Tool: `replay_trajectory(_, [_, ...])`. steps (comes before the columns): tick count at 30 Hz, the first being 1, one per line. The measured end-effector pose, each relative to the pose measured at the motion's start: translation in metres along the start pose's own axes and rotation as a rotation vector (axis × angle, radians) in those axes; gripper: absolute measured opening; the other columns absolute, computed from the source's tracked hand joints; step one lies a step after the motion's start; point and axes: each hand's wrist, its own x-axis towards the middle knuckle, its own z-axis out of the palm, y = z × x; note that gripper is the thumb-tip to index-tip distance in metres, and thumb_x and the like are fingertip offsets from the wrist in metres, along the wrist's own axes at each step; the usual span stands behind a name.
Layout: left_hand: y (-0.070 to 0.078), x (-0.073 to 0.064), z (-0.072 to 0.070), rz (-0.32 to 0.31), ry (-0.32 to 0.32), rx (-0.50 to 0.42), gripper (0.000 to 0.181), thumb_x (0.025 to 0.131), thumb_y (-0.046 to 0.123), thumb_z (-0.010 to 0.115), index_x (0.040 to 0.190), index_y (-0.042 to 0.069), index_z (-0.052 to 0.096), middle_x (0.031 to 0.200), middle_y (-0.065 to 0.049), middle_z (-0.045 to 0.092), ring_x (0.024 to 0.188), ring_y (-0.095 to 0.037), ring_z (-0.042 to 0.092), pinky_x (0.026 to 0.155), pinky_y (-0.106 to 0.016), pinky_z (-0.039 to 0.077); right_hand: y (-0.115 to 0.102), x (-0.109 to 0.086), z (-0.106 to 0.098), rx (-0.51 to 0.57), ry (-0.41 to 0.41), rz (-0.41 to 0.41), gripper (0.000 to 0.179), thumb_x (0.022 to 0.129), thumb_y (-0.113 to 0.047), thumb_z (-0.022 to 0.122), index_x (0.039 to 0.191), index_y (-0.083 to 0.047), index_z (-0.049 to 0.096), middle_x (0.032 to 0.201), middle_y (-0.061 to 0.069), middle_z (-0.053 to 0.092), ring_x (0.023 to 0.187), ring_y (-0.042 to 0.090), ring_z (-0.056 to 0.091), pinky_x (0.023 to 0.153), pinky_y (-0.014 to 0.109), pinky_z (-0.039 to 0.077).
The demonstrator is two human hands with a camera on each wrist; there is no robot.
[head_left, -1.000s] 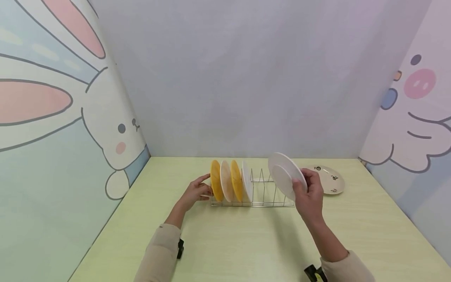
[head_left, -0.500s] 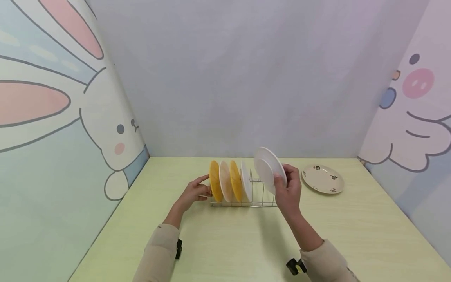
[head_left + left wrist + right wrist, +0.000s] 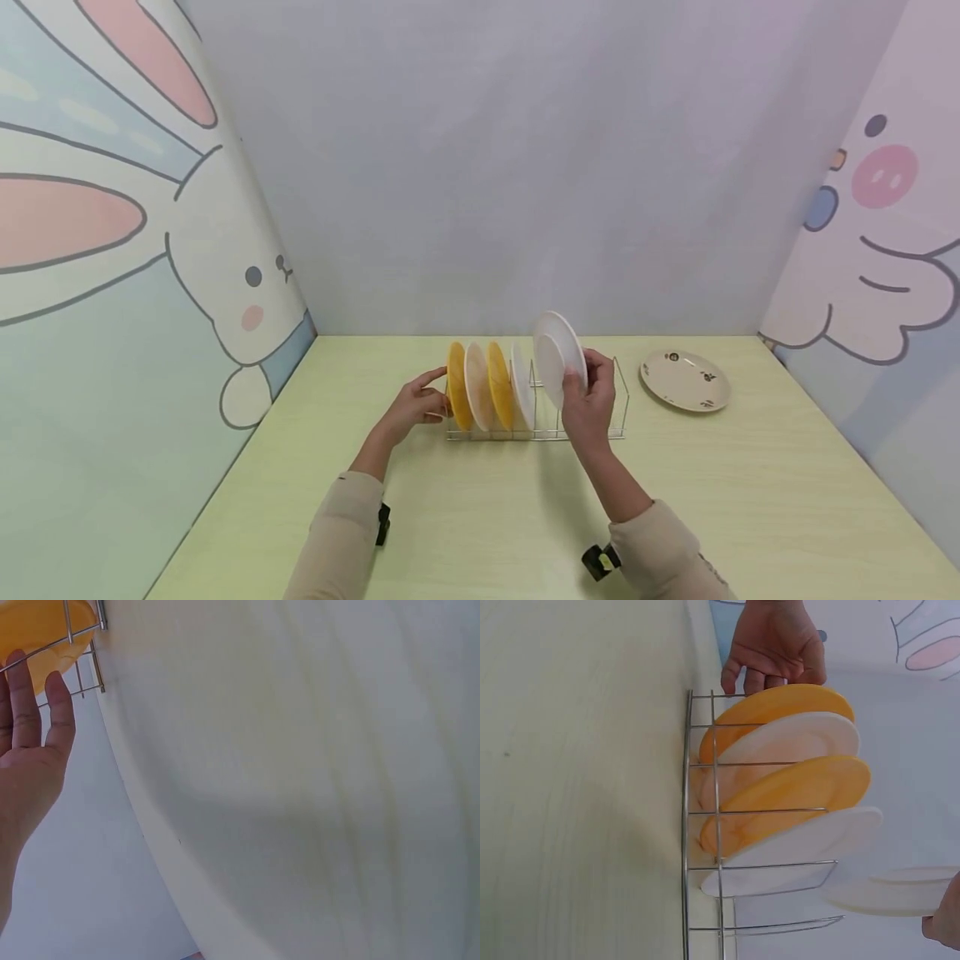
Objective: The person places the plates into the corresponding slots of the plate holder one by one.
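My right hand (image 3: pixel 588 404) pinches a white plate (image 3: pixel 555 354) by its right edge, thumb on the near face. The plate is tilted and raised over the right half of a wire dish rack (image 3: pixel 558 438). In the rack's left half stand a yellow plate (image 3: pixel 458 387), a pale plate (image 3: pixel 478 387), another yellow plate (image 3: pixel 500 387) and a white plate (image 3: pixel 802 844). At the rack's left end, my left hand (image 3: pixel 411 408) reaches its fingers to the wire frame and the outermost yellow plate. The left wrist view shows those fingers (image 3: pixel 60 712) extended against the wires.
A cream plate with dark flower prints (image 3: pixel 684 382) lies flat on the pale table (image 3: pixel 480 517), right of the rack. A grey wall (image 3: pixel 525 183) rises behind, and cartoon-printed walls stand at both sides.
My right hand has carried the white plate leftward over the rack, turning it more edge-on. The flowered plate and the rack's right end now show fully. My left hand stays at the rack's left end.
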Motion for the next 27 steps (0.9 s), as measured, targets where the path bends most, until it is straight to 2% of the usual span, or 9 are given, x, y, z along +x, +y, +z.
replay_trajectory(4, [-0.001,-0.001,0.001,-0.004,0.007,-0.016,0.059,0.088,0.001,0.051,0.143,0.012,0.034,0.089,-0.009,0.064,0.085,-0.032,0.064,0.077,-0.048,0.050,0.007,-0.006,0.007,-0.039,-0.009,0.017,0.031,0.085,0.013,0.044,0.116,0.011,0.044,0.104,0.023,0.052,0.094,0.025,0.052,0.074,0.039,0.048])
replay_trajectory(9, [-0.001,-0.001,0.002,0.002,0.010,-0.051,0.061,0.087,0.000,0.049,0.144,0.010,0.031,0.090,-0.011,0.064,0.082,-0.033,0.065,0.073,-0.047,0.051,0.017,-0.013,0.013,-0.107,-0.035,0.039,0.032,0.083,0.013,0.045,0.115,0.007,0.046,0.102,0.022,0.053,0.085,0.023,0.049,0.068,0.031,0.046])
replay_trajectory(13, [0.000,-0.002,0.003,-0.003,0.010,-0.065,0.061,0.086,-0.001,0.049,0.144,0.009,0.031,0.091,-0.013,0.064,0.082,-0.032,0.065,0.073,-0.047,0.051,0.023,-0.018,0.016,-0.129,-0.059,0.019,0.034,0.081,0.015,0.045,0.114,0.008,0.048,0.103,0.025,0.055,0.083,0.032,0.052,0.067,0.026,0.044])
replay_trajectory(16, [0.000,-0.003,0.002,-0.017,0.022,-0.034,0.060,0.086,0.001,0.050,0.143,0.010,0.033,0.092,-0.014,0.065,0.084,-0.032,0.065,0.074,-0.047,0.051,0.026,-0.020,0.017,-0.146,-0.085,-0.009,0.036,0.078,0.017,0.045,0.114,0.010,0.048,0.103,0.026,0.055,0.085,0.039,0.053,0.069,0.028,0.045])
replay_trajectory(19, [0.000,-0.004,0.000,-0.029,0.038,0.014,0.057,0.087,0.004,0.052,0.142,0.011,0.036,0.093,-0.013,0.066,0.086,-0.031,0.065,0.076,-0.048,0.050,0.031,-0.021,0.016,-0.149,-0.117,-0.030,0.037,0.076,0.020,0.045,0.112,0.012,0.049,0.102,0.027,0.055,0.087,0.042,0.054,0.072,0.035,0.046])
replay_trajectory(22, [0.000,-0.004,-0.001,-0.031,0.048,0.040,0.056,0.088,0.006,0.053,0.142,0.012,0.038,0.091,-0.013,0.067,0.085,-0.030,0.065,0.077,-0.048,0.050,0.041,-0.021,0.014,-0.139,-0.149,-0.032,0.037,0.076,0.019,0.046,0.112,0.011,0.049,0.101,0.025,0.055,0.087,0.039,0.054,0.071,0.041,0.047])
replay_trajectory(27, [0.000,-0.006,-0.001,-0.040,0.045,0.044,0.058,0.087,0.007,0.052,0.143,0.012,0.036,0.089,-0.012,0.067,0.082,-0.029,0.065,0.076,-0.046,0.051,0.072,-0.019,0.008,-0.185,-0.212,-0.013,0.041,0.077,0.014,0.048,0.117,0.004,0.051,0.102,0.019,0.058,0.089,0.031,0.057,0.070,0.037,0.049])
